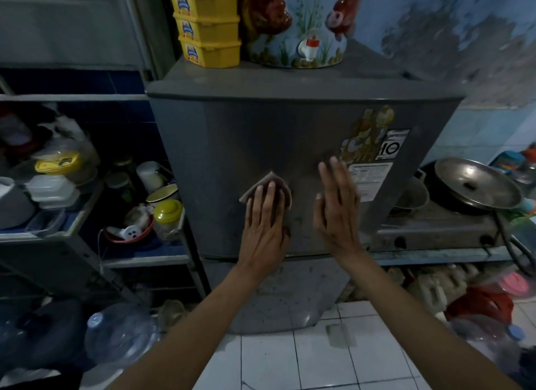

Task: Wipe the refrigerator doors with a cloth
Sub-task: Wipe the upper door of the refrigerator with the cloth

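A grey two-door refrigerator fills the middle of the view, its upper door (246, 145) above a lower door (284, 296). My left hand (265, 224) lies flat on the upper door and presses a small brownish cloth (268, 182) against it; the cloth's corners stick out past the fingertips. To the right, my right hand (336, 206) rests flat on the same door with fingers straight and holds nothing. Stickers (374, 148) cover the door's upper right part, just beyond the right hand's fingers.
Stacked yellow tubs (207, 26) and a fish-patterned water dispenser (298, 26) stand on the fridge top. A cluttered shelf (87, 192) is at the left, a stove with a lidded pan (475, 183) at the right. A water jug (121, 334) sits on the floor at the left.
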